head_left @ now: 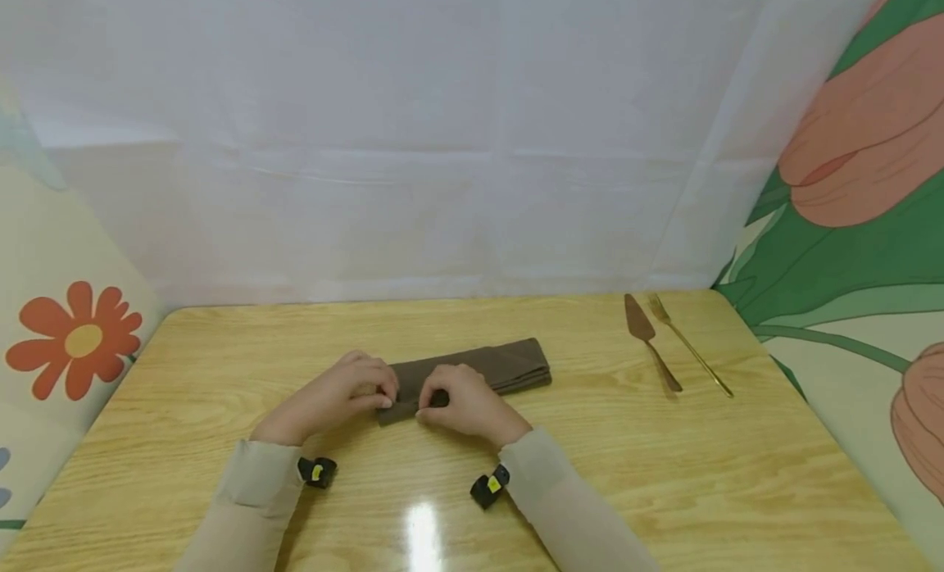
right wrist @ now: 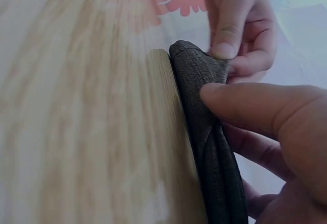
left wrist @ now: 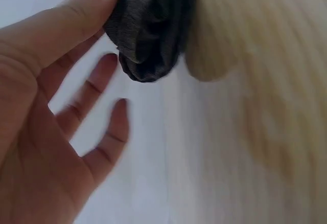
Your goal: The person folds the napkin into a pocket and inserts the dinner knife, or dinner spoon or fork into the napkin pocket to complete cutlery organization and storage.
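A dark brown cloth napkin (head_left: pixel 509 363), folded into a long layered strip, lies slantwise on the table. At its left end my left hand (head_left: pixel 342 396) pinches the edge between thumb and fingers. The left wrist view shows that end of the napkin (left wrist: pixel 153 29) as an open roll of layers, with the left thumb (left wrist: pixel 76 22) on it and two fingers apart from it. My right hand (head_left: pixel 465 400) grips the strip just right of the left hand. In the right wrist view its thumb (right wrist: pixel 245 106) presses the napkin's side, while the fingers pass behind, partly hidden.
A copper-coloured cake server (head_left: pixel 642 326) and a gold fork (head_left: pixel 689 342) lie side by side at the table's back right. The wood-grain table (head_left: pixel 627 465) meets a white cloth backdrop (head_left: pixel 457 187) behind. Flower-patterned panels (head_left: pixel 870 310) flank both sides.
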`<state>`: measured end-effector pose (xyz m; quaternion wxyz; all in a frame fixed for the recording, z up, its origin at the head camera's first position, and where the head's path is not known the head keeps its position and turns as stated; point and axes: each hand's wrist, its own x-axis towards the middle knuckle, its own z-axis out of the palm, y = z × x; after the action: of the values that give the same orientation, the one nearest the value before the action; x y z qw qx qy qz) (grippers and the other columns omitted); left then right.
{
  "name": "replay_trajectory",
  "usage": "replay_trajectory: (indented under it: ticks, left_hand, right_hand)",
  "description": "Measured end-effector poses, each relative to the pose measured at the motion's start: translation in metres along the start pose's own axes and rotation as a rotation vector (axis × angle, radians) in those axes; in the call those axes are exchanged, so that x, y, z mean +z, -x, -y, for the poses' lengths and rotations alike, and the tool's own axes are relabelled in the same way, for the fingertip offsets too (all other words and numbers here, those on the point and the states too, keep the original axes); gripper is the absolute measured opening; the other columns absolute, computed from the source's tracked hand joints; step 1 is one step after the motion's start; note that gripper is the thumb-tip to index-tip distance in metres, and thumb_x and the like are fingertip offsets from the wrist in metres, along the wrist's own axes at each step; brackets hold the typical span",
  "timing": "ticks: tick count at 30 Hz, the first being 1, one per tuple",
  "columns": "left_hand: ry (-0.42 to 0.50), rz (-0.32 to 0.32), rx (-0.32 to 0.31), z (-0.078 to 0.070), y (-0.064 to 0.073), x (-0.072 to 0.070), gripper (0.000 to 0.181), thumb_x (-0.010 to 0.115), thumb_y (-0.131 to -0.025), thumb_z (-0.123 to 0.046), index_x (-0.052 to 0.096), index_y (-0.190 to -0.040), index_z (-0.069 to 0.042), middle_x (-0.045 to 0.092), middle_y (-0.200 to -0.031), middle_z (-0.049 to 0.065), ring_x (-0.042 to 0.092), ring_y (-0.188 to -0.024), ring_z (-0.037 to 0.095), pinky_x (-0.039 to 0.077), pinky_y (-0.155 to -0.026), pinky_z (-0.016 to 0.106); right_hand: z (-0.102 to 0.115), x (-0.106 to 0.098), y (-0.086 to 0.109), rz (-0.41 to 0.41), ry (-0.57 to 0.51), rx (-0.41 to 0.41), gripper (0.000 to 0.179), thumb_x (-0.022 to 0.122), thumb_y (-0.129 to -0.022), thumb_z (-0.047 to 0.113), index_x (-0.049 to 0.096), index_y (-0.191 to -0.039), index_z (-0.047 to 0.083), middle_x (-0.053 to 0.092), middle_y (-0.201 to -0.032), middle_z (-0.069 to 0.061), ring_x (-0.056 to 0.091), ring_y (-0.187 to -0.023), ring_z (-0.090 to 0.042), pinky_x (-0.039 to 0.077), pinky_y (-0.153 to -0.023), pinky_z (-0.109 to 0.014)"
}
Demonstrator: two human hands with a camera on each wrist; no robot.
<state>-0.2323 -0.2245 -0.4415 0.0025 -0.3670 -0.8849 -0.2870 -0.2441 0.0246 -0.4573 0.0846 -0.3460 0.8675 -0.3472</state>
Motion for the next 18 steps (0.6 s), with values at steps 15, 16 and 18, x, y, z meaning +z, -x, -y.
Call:
replay_trajectory:
  ticks: [15,16,18]
  left_hand:
    - [0.053,0.107,-0.163,-0.005,-0.005,0.000,0.016,0.059,-0.103,-0.015,0.059,-0.092,-0.025,0.053,-0.079,-0.012,0.049,-0.071,0.005,0.044,-0.067,0.027]
    - [0.053,0.109,-0.161,-0.006,-0.005,0.000,0.016,0.059,-0.103,-0.014,0.059,-0.092,-0.025,0.053,-0.079,-0.012,0.049,-0.072,0.005,0.044,-0.068,0.027]
    - [0.072,0.109,-0.155,-0.006,-0.005,0.000,0.014,0.060,-0.103,-0.014,0.061,-0.092,-0.022,0.053,-0.080,-0.012,0.049,-0.073,0.005,0.044,-0.068,0.027]
  right_hand:
    - [0.014,0.004,0.003,-0.019,0.064,0.034,0.003,0.073,-0.096,0.021,0.075,-0.098,0.021,0.063,-0.099,0.013,0.047,-0.094,-0.011,0.034,-0.087,-0.039]
    - [0.014,0.005,0.003,-0.016,0.066,0.036,0.003,0.072,-0.096,0.020,0.074,-0.098,0.021,0.064,-0.099,0.012,0.047,-0.094,-0.011,0.033,-0.085,-0.038]
    - [0.015,0.005,0.003,-0.016,0.069,0.039,0.002,0.071,-0.097,0.019,0.073,-0.098,0.020,0.065,-0.098,0.012,0.047,-0.093,-0.012,0.032,-0.083,-0.036]
